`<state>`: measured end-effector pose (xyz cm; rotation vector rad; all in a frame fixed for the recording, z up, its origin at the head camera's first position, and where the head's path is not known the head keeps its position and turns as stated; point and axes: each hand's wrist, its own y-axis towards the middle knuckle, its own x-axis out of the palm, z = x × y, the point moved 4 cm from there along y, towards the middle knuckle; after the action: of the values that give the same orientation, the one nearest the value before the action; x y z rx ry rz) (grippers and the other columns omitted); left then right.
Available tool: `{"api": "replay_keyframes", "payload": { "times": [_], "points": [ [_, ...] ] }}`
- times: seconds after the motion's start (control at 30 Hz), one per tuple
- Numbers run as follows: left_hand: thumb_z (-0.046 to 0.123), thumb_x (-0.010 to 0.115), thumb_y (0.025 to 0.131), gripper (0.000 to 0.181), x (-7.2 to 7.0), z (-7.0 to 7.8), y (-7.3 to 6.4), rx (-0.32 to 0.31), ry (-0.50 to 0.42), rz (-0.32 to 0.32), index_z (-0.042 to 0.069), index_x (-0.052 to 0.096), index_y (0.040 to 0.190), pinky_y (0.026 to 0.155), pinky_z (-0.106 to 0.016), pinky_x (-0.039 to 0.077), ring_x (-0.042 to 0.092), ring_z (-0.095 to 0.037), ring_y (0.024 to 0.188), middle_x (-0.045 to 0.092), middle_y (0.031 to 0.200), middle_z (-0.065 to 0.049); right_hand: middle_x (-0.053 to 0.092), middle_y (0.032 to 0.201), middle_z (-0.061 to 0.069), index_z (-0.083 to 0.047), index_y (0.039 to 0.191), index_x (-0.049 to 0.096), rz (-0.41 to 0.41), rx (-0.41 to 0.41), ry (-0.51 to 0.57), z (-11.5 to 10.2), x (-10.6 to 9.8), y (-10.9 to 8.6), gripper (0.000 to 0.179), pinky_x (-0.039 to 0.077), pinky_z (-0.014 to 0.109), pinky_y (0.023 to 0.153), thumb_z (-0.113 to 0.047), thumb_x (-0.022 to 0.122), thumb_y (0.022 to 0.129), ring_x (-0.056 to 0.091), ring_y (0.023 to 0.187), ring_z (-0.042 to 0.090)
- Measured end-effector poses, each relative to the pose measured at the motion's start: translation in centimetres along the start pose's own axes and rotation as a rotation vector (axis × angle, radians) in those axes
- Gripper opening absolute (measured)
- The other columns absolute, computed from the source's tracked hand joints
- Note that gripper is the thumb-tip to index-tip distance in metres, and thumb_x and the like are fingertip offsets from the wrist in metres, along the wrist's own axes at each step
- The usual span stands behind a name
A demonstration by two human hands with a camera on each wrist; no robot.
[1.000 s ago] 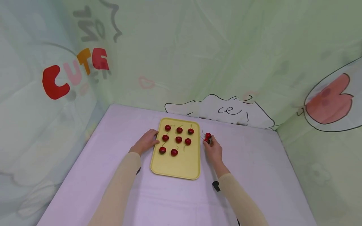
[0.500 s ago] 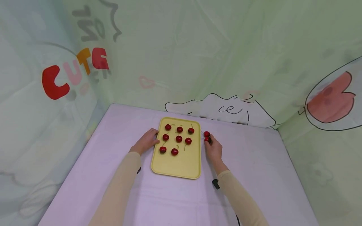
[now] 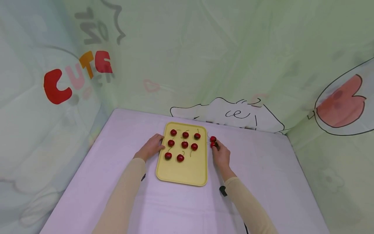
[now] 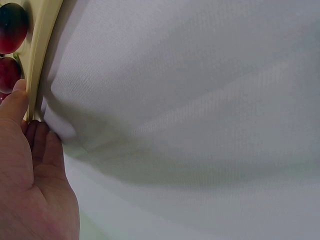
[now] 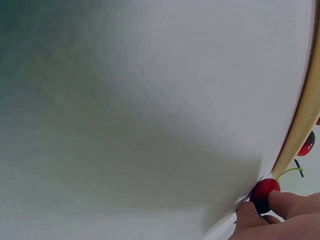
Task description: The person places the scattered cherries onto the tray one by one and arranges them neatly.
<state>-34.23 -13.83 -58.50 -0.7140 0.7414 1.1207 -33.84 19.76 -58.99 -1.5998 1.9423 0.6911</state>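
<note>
A yellow tray [image 3: 191, 172] lies on the table with several dark red cherries [image 3: 184, 144] in uneven rows, most with stems showing. My left hand [image 3: 150, 148] grips the tray's left edge. In the left wrist view the thumb [image 4: 15, 102] lies at the rim and the other fingers curl below it. Just beyond the tray's right edge, my right hand [image 3: 222, 157] pinches a cherry [image 3: 213, 145] between thumb and fingers. Another cherry [image 3: 213, 138] sits right beside it, its stem pointing up. In the right wrist view, the fingertips partly cover the held cherry [image 5: 266, 189].
A pale lilac cloth covers the table [image 3: 181, 208]. Printed fabric walls [image 3: 175, 65] rise behind it and at both sides. A dark cable [image 3: 246, 228] shows by the right forearm.
My right hand and the two cherries beside the tray have shifted slightly away from me and to the left. The left hand and the tray look nearly unchanged.
</note>
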Motion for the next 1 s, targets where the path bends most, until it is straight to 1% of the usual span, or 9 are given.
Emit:
{"api": "replay_keyframes", "payload": {
  "times": [0.1, 0.2, 0.27, 0.43, 0.57, 0.8, 1.0],
  "points": [
    [0.022, 0.063, 0.097, 0.053, 0.0, 0.0, 0.0, -0.008, -0.004, -0.004, 0.001, 0.044, 0.140, 0.114, -0.036, 0.034, 0.045, -0.025, 0.131, 0.047, 0.139, -0.012, 0.051, 0.140, 0.020, 0.001, 0.143, 0.047, -0.006, 0.014, 0.006, 0.1, 0.1, 0.1, 0.050, 0.038, 0.047, 0.110, -0.016, 0.060, 0.098, 0.045, 0.133, 0.035],
    [0.021, 0.063, 0.097, 0.052, -0.1, 0.1, -0.1, 0.000, -0.008, 0.003, 0.000, 0.045, 0.140, 0.114, -0.037, 0.034, 0.045, -0.026, 0.131, 0.047, 0.139, -0.013, 0.051, 0.141, 0.020, 0.000, 0.144, 0.045, -0.021, 0.028, -0.004, 0.1, 0.4, 0.2, 0.054, 0.040, 0.046, 0.109, -0.020, 0.062, 0.097, 0.046, 0.132, 0.034],
    [0.021, 0.063, 0.097, 0.052, -0.1, 0.3, -0.2, 0.010, -0.012, 0.007, -0.001, 0.045, 0.140, 0.114, -0.037, 0.034, 0.045, -0.026, 0.130, 0.047, 0.138, -0.014, 0.052, 0.140, 0.021, 0.000, 0.144, 0.045, -0.016, 0.034, -0.021, 0.0, 0.5, 0.3, 0.055, 0.041, 0.047, 0.109, -0.021, 0.063, 0.096, 0.047, 0.131, 0.035],
    [0.022, 0.063, 0.097, 0.052, -0.2, 0.4, -0.2, 0.016, -0.006, 0.007, 0.000, 0.044, 0.140, 0.114, -0.037, 0.034, 0.044, -0.026, 0.132, 0.047, 0.139, -0.013, 0.054, 0.136, 0.024, 0.004, 0.140, 0.049, 0.025, 0.013, -0.047, -0.3, 0.5, 0.5, 0.052, 0.040, 0.048, 0.109, -0.018, 0.064, 0.095, 0.048, 0.128, 0.038],
    [0.023, 0.063, 0.097, 0.053, -0.3, 0.4, -0.3, 0.008, 0.004, 0.007, 0.001, 0.044, 0.141, 0.114, -0.036, 0.034, 0.044, -0.025, 0.132, 0.046, 0.140, -0.012, 0.053, 0.137, 0.025, 0.005, 0.139, 0.050, 0.034, -0.002, -0.055, -0.5, 0.6, 0.6, 0.051, 0.040, 0.048, 0.109, -0.016, 0.063, 0.095, 0.048, 0.128, 0.039],
    [0.022, 0.063, 0.097, 0.052, -0.3, 0.5, -0.3, 0.004, -0.020, 0.002, 0.000, 0.044, 0.141, 0.115, -0.037, 0.033, 0.044, -0.026, 0.132, 0.046, 0.140, -0.013, 0.052, 0.138, 0.023, 0.003, 0.142, 0.046, 0.020, 0.053, -0.005, -0.9, 0.1, 0.0, 0.052, 0.039, 0.047, 0.109, -0.015, 0.062, 0.096, 0.047, 0.130, 0.037],
    [0.022, 0.063, 0.097, 0.052, -0.2, 0.2, -0.3, 0.002, -0.014, 0.002, 0.001, 0.044, 0.141, 0.114, -0.037, 0.034, 0.044, -0.026, 0.131, 0.046, 0.140, -0.013, 0.053, 0.139, 0.020, 0.000, 0.144, 0.046, -0.007, 0.034, 0.011, -1.0, -0.2, -0.3, 0.052, 0.039, 0.045, 0.110, -0.017, 0.061, 0.097, 0.048, 0.131, 0.034]
  ]
}}
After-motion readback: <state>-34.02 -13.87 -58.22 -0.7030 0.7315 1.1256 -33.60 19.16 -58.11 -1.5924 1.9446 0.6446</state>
